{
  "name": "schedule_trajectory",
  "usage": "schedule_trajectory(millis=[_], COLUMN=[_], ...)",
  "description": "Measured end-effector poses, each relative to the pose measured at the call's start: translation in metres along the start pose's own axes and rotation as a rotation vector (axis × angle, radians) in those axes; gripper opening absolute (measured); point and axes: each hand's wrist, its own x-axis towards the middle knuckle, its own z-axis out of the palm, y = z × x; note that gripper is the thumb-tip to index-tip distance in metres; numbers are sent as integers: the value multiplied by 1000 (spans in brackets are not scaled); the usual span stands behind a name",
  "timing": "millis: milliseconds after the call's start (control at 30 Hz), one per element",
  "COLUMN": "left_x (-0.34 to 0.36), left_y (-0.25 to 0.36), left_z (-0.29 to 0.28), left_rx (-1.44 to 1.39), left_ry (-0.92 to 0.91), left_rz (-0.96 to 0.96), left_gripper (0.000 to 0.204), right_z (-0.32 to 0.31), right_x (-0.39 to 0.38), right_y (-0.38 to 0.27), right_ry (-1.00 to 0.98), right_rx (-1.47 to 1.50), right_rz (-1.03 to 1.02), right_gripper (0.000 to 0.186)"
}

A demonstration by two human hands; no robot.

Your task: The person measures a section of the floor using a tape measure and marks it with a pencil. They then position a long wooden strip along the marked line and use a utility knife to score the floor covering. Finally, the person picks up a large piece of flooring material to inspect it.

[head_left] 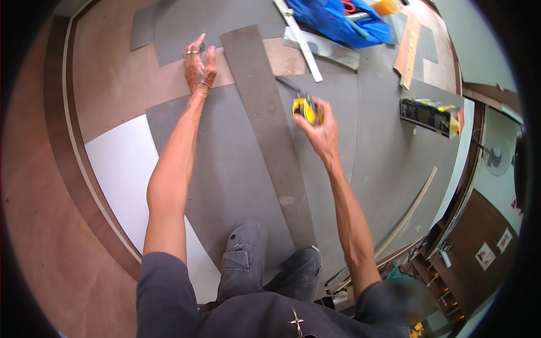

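Note:
My left hand (199, 67) is open, fingers apart, over pink board near the edge of a grey sheet (200, 135) and left of a long darker grey strip (265, 135). My right hand (320, 135) grips a yellow and black tape measure (305, 110) just right of that strip. A dark, thin shape reaches from the tape toward the strip; I cannot tell whether it is the blade. My knees are on the grey sheets.
A blue bag of tools (332, 22), a white ruler (301, 48), a silver bar (332, 55) and wooden pieces (410, 50) lie at the top. A black-yellow box (429, 118) and thin batten (406, 211) lie right. A white panel (118, 158) is left; a fan (495, 155) stands beyond.

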Motion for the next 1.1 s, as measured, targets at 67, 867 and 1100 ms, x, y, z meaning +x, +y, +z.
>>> schedule_trajectory(millis=[67, 867, 1100], left_x=[2, -475, -446], left_y=[-10, 313, 263], left_z=[-8, -272, -360], left_rx=[101, -681, -493], left_ry=[-40, -1200, -710], left_rz=[13, -837, -640], left_gripper=[46, 44, 46], right_z=[-29, -179, -322], right_x=[-66, -585, -754], right_y=[19, -1, -152], right_ry=[64, 381, 867], right_rx=[-97, 661, 638], right_rz=[84, 92, -732], right_gripper=[70, 17, 38])
